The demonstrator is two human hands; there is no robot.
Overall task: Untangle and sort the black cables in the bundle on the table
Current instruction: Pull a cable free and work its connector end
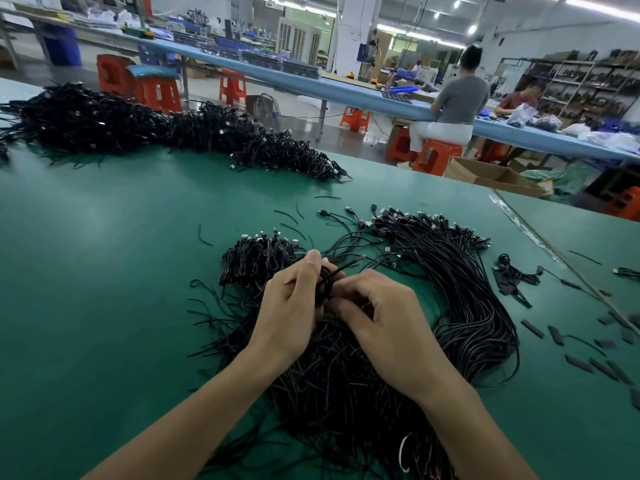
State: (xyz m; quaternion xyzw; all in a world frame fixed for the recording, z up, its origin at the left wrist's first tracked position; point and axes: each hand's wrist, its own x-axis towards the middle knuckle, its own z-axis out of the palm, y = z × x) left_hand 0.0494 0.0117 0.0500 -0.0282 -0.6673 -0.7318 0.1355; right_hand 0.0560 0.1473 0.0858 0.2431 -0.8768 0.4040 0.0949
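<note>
A big tangled bundle of black cables (pixel 346 382) lies on the green table (pixel 104 289) in front of me. My left hand (pixel 291 306) grips a small coiled loop of black cable (pixel 325 280) between thumb and fingers, above the bundle. My right hand (pixel 377 317) has curled fingers that pinch the same loop from the right. To the right, a sweep of straighter cables (pixel 467 289) curves back to their connector ends (pixel 415 220). A smaller bunch of folded cables (pixel 256 258) lies just beyond my left hand.
A long heap of black cables (pixel 156 129) runs along the table's far edge. Short black sleeve pieces (pixel 588 362) and cable offcuts are scattered on the right. Across the aisle, persons sit on orange stools (pixel 436 157) at a blue bench. A cardboard box (pixel 495 174) stands below.
</note>
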